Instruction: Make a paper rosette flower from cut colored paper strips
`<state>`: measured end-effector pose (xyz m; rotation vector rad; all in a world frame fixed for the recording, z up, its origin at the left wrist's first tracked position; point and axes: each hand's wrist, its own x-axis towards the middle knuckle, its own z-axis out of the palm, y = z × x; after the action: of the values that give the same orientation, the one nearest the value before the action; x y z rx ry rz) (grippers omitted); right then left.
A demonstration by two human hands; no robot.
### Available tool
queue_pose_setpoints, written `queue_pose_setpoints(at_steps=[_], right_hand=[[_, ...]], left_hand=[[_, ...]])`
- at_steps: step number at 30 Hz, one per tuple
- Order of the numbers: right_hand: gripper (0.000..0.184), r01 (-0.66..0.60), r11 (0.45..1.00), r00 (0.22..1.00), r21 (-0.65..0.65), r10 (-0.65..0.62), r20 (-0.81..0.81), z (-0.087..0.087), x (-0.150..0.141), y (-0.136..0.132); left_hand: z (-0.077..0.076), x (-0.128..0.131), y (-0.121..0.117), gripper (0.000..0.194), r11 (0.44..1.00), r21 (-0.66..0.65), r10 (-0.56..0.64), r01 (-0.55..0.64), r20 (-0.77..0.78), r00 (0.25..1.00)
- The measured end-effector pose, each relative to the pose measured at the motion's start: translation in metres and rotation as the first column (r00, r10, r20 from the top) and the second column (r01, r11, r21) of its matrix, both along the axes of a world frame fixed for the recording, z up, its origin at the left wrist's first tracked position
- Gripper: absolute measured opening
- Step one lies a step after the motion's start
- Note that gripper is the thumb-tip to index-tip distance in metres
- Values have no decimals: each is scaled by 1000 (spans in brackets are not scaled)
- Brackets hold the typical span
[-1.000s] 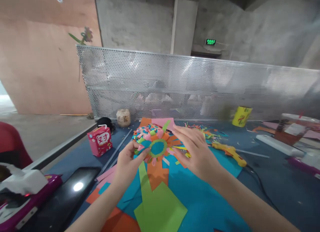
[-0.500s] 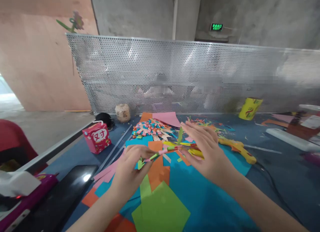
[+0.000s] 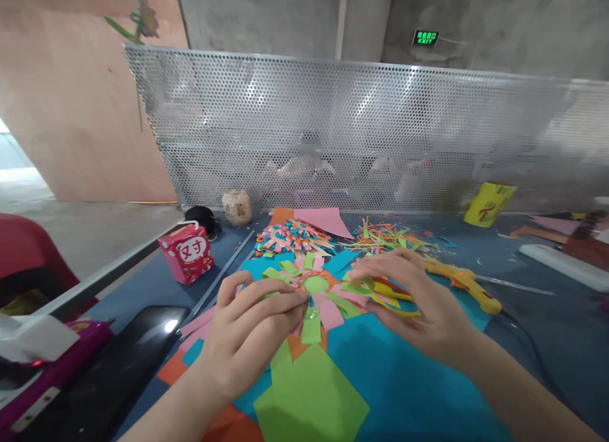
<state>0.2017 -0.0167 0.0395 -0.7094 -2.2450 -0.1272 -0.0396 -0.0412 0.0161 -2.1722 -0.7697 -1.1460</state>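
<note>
A layered paper flower (image 3: 329, 311) with pink and light green strip petals around a round green centre (image 3: 315, 285) faces up between my hands. My left hand (image 3: 257, 325) is closed on its left side, with fingertips near the centre and several petals hidden under the fingers. My right hand (image 3: 413, 299) curls round the petals on the right side, fingers above and thumb below. Right behind that hand's grasp, yellow-handled scissors (image 3: 397, 296) show partly. Under the flower lie sheets of green paper (image 3: 311, 391) and blue paper (image 3: 409, 372).
Behind the flower sit a multicoloured fringed paper piece (image 3: 295, 234) and a heap of thin paper shreds (image 3: 390, 237). To the right lies a yellow glue gun (image 3: 464, 283) with its cord. A phone (image 3: 143, 340) and a red box (image 3: 187, 253) are at left. A perforated metal screen (image 3: 285, 118) stands behind.
The flower, seen edge-on before, has tipped so its petalled face shows. My left hand has moved right and inward to its centre. My right hand has shifted slightly right and down.
</note>
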Motion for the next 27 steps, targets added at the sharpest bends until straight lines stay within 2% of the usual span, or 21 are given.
queue_pose_setpoints(at_steps=[5, 9, 13, 19, 22, 24, 26, 27], right_hand=[[19, 22, 1000, 1000, 9, -22, 6, 2, -1, -5], [17, 65, 996, 998, -59, -66, -5, 6, -2, -7], [16, 18, 995, 1000, -97, -19, -7, 5, -2, -6], [27, -85, 996, 996, -6, 85, -26, 1, -1, -3], [27, -13, 1000, 1000, 5, 13, -15, 1, -1, -1], [26, 43, 999, 998, 14, -43, -40, 0, -1, 0], [26, 83, 997, 992, 4, -83, -98, 0, -1, 2], [27, 98, 995, 986, -21, -100, -133, -1, -1, 3]], left_hand=[[3, -1, -5, 13, 1000, -2, -9, 9, -13, 1000], [4, 0, -7, 12, 1000, 4, -17, 17, -34, 999], [3, 0, -6, 12, 1000, -14, -25, 24, -31, 999], [3, 1, -4, 15, 999, -34, -39, 39, -2, 999], [4, 5, -2, 16, 987, -112, -104, 114, 90, 990], [3, 8, 0, 13, 962, -215, -127, 170, 203, 971], [1, 11, 3, 11, 897, -380, -76, 228, 376, 924], [-1, 12, 4, 11, 838, -472, -29, 275, 464, 885]])
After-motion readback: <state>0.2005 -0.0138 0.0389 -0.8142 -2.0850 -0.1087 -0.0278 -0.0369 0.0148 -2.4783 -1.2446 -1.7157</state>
